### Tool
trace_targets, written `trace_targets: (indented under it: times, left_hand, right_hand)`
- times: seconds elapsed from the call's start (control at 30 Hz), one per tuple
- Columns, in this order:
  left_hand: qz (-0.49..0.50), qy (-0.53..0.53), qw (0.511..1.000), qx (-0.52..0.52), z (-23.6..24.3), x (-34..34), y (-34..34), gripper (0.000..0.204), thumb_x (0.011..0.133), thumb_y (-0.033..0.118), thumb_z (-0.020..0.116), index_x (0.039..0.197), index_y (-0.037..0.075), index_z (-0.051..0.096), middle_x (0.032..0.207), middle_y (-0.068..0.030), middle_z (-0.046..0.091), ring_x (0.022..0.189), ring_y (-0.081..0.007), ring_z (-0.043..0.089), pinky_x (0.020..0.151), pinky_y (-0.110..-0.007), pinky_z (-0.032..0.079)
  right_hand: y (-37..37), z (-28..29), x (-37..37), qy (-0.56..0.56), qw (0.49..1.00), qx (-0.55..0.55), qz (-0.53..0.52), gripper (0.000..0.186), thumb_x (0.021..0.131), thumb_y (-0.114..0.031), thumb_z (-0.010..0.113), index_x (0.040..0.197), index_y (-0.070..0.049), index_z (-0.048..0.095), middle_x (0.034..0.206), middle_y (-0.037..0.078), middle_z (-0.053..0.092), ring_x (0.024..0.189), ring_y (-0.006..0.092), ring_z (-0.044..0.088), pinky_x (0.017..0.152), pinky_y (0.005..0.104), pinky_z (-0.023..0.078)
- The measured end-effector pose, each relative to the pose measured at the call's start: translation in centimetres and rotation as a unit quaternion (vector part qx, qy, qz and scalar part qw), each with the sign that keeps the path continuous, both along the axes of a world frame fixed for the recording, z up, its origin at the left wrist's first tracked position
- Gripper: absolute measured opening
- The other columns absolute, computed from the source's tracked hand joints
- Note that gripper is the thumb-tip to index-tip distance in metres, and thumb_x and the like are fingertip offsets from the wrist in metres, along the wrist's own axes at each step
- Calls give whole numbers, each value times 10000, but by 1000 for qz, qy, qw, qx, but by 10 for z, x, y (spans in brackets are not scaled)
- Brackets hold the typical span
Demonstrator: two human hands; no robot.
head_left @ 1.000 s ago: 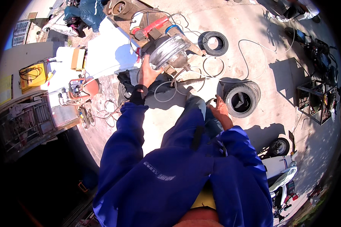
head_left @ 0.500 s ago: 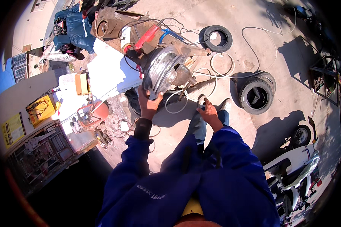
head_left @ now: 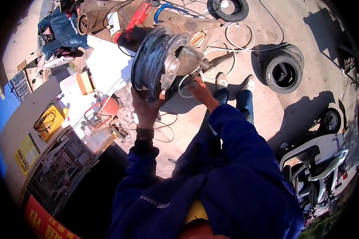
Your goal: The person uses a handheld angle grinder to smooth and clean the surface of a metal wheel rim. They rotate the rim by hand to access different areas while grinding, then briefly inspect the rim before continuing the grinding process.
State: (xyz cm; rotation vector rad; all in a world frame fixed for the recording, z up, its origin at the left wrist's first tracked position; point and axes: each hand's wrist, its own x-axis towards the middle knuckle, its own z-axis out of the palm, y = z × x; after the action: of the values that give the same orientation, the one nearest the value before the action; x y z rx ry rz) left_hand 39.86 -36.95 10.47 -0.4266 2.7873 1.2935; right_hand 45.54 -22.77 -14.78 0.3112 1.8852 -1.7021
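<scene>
A bare steel wheel rim [head_left: 147,59] stands on edge, mounted on a metal cone-shaped piece [head_left: 190,59] with a short shaft [head_left: 204,63] at its right end. My left hand [head_left: 145,106] is closed on the lower edge of the rim, its thumb on the near side and the other fingers partly hidden. A thin metal bar [head_left: 196,73] hangs below the shaft. My right hand [head_left: 202,92] has its fingers closed at the lower end of this bar.
Behind the rim lie a red-handled tool [head_left: 139,16] and a blue curved handle [head_left: 163,11]. White hose [head_left: 234,55] loops over the ground. Stacked tyres [head_left: 283,73] lie at the right, another tyre [head_left: 228,10] at the back. A red compressor [head_left: 107,106] stands left, a white scooter [head_left: 315,155] lower right.
My right hand has gone up from in front of my legs to the thin bar under the shaft. The left hand stays on the rim's lower edge. The whole view has shifted.
</scene>
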Motion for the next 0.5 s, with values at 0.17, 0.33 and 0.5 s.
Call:
trace_targets:
  times: [0.17,0.33,0.5]
  left_hand:
    - [-5,-11,1000,-15,9,-5,3,752,790,166,928,1338,-36,454,1256,-198,676,1186,-265,676,1005,-353,519]
    - [-10,-22,1000,-10,1,-2,-6,717,779,146,918,1301,-35,461,1269,-229,685,1196,-303,683,1003,-377,527]
    - [-55,-15,993,-104,1,1,-9,655,833,128,881,1325,-41,483,1238,-226,694,1127,-272,707,946,-373,548]
  right_hand:
    - [-33,51,11,-177,957,-204,-101,239,1033,-280,653,1055,-42,638,844,90,648,736,173,596,700,375,512]
    - [1,182,-9,-251,899,-254,-252,161,1052,-215,608,1040,-59,570,777,17,533,632,126,510,560,323,448]
    - [162,221,-116,-321,935,-137,57,195,1027,-204,605,928,-42,651,753,10,555,563,68,479,388,273,320]
